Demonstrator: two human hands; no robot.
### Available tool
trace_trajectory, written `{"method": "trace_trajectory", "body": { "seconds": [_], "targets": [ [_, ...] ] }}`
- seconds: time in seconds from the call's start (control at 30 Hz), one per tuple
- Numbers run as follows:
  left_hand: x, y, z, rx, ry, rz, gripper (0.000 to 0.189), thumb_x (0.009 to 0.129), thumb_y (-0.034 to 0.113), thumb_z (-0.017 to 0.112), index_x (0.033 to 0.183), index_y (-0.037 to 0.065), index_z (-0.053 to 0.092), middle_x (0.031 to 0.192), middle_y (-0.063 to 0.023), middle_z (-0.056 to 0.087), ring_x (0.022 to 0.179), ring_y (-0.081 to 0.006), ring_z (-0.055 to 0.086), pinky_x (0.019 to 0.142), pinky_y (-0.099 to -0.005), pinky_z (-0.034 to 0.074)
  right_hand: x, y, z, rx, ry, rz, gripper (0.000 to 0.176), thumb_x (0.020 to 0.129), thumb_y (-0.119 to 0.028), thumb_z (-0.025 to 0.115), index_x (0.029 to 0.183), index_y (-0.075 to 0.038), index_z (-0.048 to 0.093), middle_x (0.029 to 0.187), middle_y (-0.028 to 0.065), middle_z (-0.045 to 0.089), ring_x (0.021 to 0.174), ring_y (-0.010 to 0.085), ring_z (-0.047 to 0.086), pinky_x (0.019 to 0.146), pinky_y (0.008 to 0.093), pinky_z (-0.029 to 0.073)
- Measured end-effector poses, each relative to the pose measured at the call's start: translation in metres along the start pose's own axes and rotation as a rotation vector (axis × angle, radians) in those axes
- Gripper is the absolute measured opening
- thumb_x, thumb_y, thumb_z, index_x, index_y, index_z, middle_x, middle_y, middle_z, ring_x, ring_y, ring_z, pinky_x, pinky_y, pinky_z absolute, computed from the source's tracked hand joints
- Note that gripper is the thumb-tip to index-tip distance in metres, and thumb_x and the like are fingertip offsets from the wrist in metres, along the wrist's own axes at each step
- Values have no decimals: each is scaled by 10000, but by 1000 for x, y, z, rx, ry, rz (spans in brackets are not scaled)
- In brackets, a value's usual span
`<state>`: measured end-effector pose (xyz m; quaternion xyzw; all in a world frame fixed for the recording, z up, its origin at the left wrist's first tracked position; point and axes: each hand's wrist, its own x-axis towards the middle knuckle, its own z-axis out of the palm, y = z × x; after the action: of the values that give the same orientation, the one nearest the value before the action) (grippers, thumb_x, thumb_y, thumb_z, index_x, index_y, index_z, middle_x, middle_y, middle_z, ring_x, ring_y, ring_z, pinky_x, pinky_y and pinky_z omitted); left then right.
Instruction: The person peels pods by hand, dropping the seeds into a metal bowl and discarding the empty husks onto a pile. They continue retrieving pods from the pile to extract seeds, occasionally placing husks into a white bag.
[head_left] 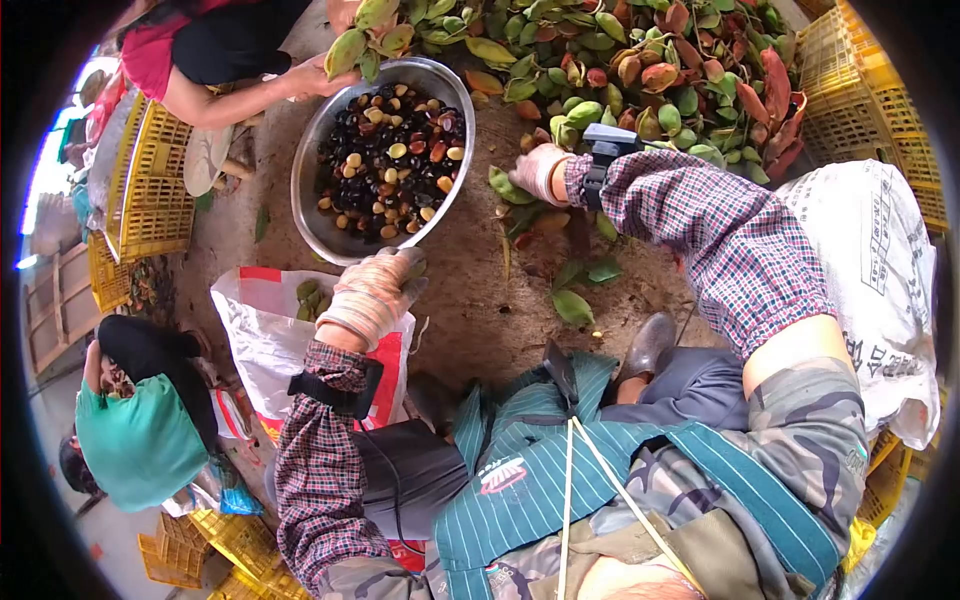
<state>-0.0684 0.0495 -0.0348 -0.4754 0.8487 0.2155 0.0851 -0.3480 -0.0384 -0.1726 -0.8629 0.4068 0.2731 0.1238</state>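
A striped glove covers my left hand, which is at the near rim of a metal bowl; its fingers are bent, and I cannot make out anything in them. Dark and light brown seeds fill much of the bowl. My right hand, also gloved, lies to the right of the bowl with its fingers on a green pod. Just beyond it spreads a large heap of green and reddish pods. Below my left hand, a white and red sack stands open with some green pods inside.
A co-worker's hand is at the bowl's far left rim, near green pods. Another person in green crouches at the left. Yellow crates stand left, more crates right. A white sack is beside my right arm.
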Motion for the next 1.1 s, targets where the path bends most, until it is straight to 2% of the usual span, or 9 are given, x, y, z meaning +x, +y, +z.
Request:
{"method": "trace_trajectory", "body": {
  "seconds": [0.07,0.23,0.5,0.63,0.67,0.7,0.77,0.9,1.1],
  "targets": [
    [0,3,-1,4,-37,-21,271,808,272,663,1039,138,617,946,-137,634,906,-338,612,790,-439,484,-8,-7,-8,0,-146,-29,439,636,-112,750,1057,-99,629,952,109,690,914,294,671,710,386,542],
    [3,0,4,-2,-111,-40,305,825,299,633,1070,120,611,974,-157,641,932,-352,609,811,-439,479,-18,4,13,-22,107,-150,310,792,-126,597,1101,-140,601,938,125,643,860,302,663,675,407,529],
    [5,7,-4,27,-152,-20,308,802,232,641,1093,136,605,985,-152,640,942,-345,608,809,-423,481,-8,-18,25,-62,-35,-109,391,798,-164,590,1187,-166,548,1067,127,599,926,297,649,694,423,530],
    [5,4,1,32,-159,-17,334,797,251,650,1107,137,607,1006,-139,645,948,-337,611,820,-416,482,-27,1,-4,140,-8,-194,304,758,-142,634,1061,-128,612,1073,141,629,980,328,641,749,444,532],
    [4,3,2,12,-134,-9,327,810,293,636,1094,132,606,993,-148,645,947,-342,610,816,-423,482,-37,5,-8,217,92,-214,241,759,-140,635,996,-108,599,1024,153,641,929,326,650,734,442,527],
    [3,1,3,-10,-111,-1,330,824,335,621,1080,128,605,980,-158,644,946,-348,609,812,-430,482,-24,14,-2,246,53,-262,508,688,-122,678,1177,-170,548,1007,156,595,911,359,624,759,409,514],
    [1,-2,6,-32,-95,6,349,836,382,609,1074,126,604,973,-167,643,945,-353,609,809,-436,482,-38,11,-50,302,51,-287,417,745,-90,639,1151,-138,559,908,119,639,852,306,643,737,406,515],
    [6,-5,10,10,-152,-22,377,829,393,620,1104,136,601,998,-164,642,950,-352,609,816,-436,481,-57,24,-115,794,512,-311,260,845,-108,580,1105,-97,573,875,76,673,755,209,638,659,324,513],
    [12,9,2,1,-143,-12,340,851,344,599,1118,133,596,1002,-166,641,957,-350,611,826,-438,478,-42,-21,-77,265,-119,-98,325,784,-224,644,1048,-42,596,878,157,671,876,326,654,761,403,519]
  ]
}}
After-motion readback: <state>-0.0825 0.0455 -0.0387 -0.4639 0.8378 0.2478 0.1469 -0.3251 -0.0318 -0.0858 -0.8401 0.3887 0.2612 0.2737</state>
